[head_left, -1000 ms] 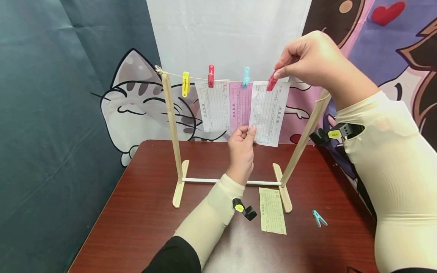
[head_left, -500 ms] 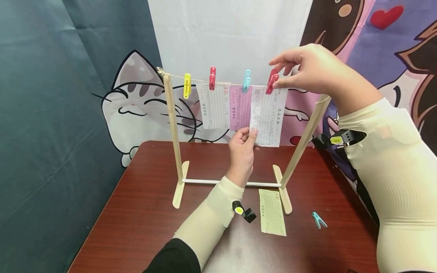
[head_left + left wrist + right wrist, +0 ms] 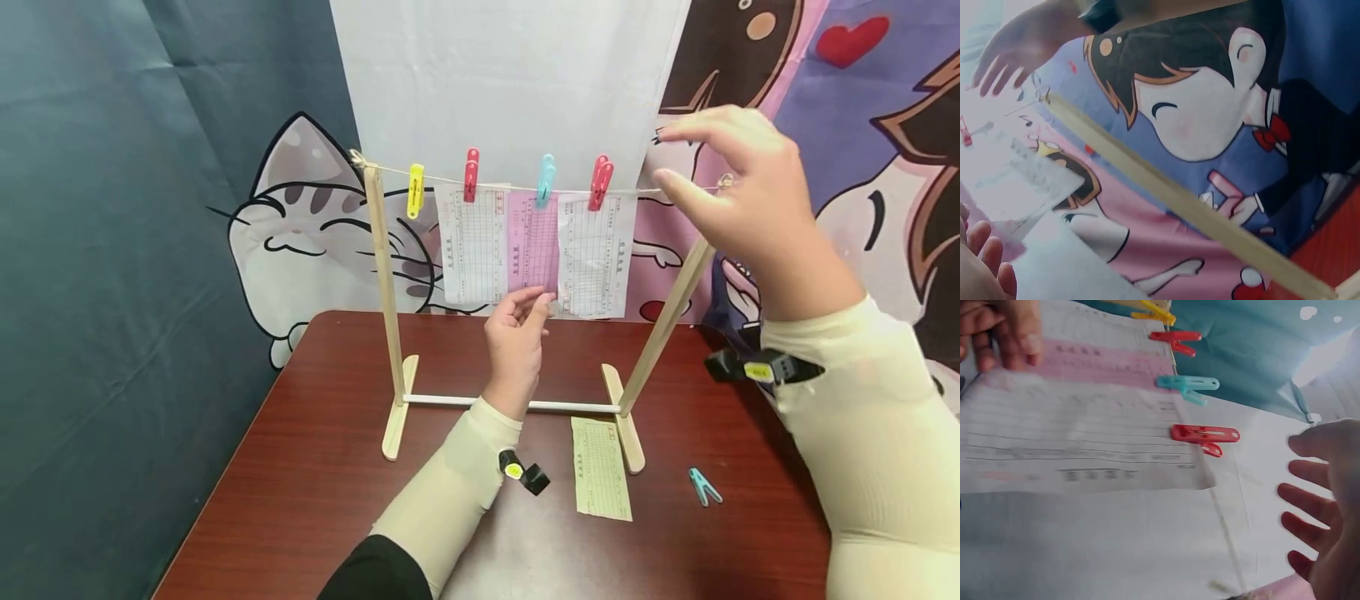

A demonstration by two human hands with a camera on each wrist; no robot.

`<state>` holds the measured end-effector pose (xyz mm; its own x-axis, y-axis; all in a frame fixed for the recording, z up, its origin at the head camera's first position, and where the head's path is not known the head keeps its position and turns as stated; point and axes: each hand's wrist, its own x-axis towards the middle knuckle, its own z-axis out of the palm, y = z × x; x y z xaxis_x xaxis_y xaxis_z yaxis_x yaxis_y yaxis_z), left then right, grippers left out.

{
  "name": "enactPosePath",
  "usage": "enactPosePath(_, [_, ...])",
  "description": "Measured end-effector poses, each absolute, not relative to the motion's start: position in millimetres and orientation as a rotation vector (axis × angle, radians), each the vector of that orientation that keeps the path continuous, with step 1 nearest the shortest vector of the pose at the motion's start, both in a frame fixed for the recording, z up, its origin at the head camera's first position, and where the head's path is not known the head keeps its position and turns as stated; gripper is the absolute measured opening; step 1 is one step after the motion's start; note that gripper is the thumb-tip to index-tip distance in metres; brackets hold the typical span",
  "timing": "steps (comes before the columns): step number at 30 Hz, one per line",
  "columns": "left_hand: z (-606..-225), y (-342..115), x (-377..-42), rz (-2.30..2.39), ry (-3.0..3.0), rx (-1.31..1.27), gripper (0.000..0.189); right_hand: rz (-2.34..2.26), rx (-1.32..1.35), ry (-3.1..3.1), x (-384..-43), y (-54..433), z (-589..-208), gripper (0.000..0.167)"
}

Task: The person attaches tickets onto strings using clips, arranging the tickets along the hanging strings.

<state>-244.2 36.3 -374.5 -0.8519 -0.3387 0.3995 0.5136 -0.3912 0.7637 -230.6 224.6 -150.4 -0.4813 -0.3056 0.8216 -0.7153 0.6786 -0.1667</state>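
Observation:
On the string of a wooden stand hang a white printed slip (image 3: pixel 471 250) at left, a pink slip (image 3: pixel 532 246) in the middle and another white slip (image 3: pixel 596 267) at right. Red clothespins hold the white ones: a red clothespin (image 3: pixel 600 183) on the right slip, another red clothespin (image 3: pixel 470 177) on the left. A light-blue clothespin (image 3: pixel 545 182) clips the pink slip. My left hand (image 3: pixel 516 346) is by the lower edges of the pink and right slips, fingers loosely bent, gripping nothing visible. Up beside the string's right end, my right hand (image 3: pixel 750 187) holds nothing, thumb and fingers spread apart.
A yellow clothespin (image 3: pixel 416 192) sits on the string's left part. On the brown table (image 3: pixel 300 467) lie a yellow-green slip (image 3: pixel 602 471) near the stand's right foot (image 3: pixel 626 429) and a light-blue clothespin (image 3: pixel 705 486). A white bar (image 3: pixel 442 399) joins the feet.
My right hand has let go of the red clothespin and moved right, spreading its fingers. My left hand has released the right white slip and shifted slightly left and down. That slip hangs from the string.

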Motion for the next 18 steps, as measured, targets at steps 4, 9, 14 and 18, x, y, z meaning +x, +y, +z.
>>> enactPosePath(4, [-393.0, 16.2, -237.4, -2.156, -1.423, -0.261, 0.014, 0.801, 0.77, -1.855, -208.7, 233.3, -190.0, 0.026])
enactPosePath(9, [-438.2, -4.7, -222.6, -1.993, -1.73, -0.257, 0.009, 0.856, 0.699, -2.024, -189.1, 269.2, -275.0, 0.01])
enactPosePath(14, [-496.6, 5.1, -200.0, -1.827, -2.202, -0.277, 0.014, 0.688, 0.381, -2.482, -191.3, 329.2, -406.2, 0.015])
enactPosePath(18, [-535.2, 30.7, -177.4, -1.494, -2.606, -0.422, 0.031, 0.639, 0.062, -2.684, -165.5, 352.3, -492.8, 0.028])
